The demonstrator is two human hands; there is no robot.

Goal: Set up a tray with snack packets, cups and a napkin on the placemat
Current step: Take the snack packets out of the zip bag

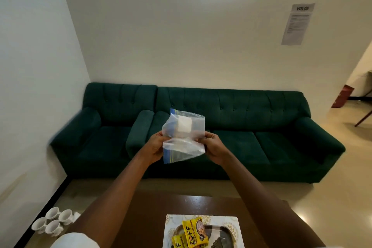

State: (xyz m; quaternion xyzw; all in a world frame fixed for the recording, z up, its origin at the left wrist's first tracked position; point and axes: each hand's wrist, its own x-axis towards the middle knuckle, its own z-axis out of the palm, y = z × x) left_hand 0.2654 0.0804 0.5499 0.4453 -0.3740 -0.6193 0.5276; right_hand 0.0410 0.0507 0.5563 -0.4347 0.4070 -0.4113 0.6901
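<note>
Clear zip bag (184, 143), likely a white napkin (184, 126) inside: mid-air, left hand (154, 146) and right hand (216, 147) pinching its sides. Snack packets (192, 231): on tray (223, 229), placemat (201, 218), near. Cups (53, 221): near left.

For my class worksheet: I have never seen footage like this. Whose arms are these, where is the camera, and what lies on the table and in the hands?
There is no machine here: a person wears one wide-angle camera on the head, so you look down along their own arms. The left hand and right hand each pinch a clear plastic bag with a white folded piece inside, perhaps the napkin. Below, on the brown table, a placemat carries a dark tray with two yellow snack packets. Four white cups stand off to the left, apparently on the floor. Behind is a green sofa.
</note>
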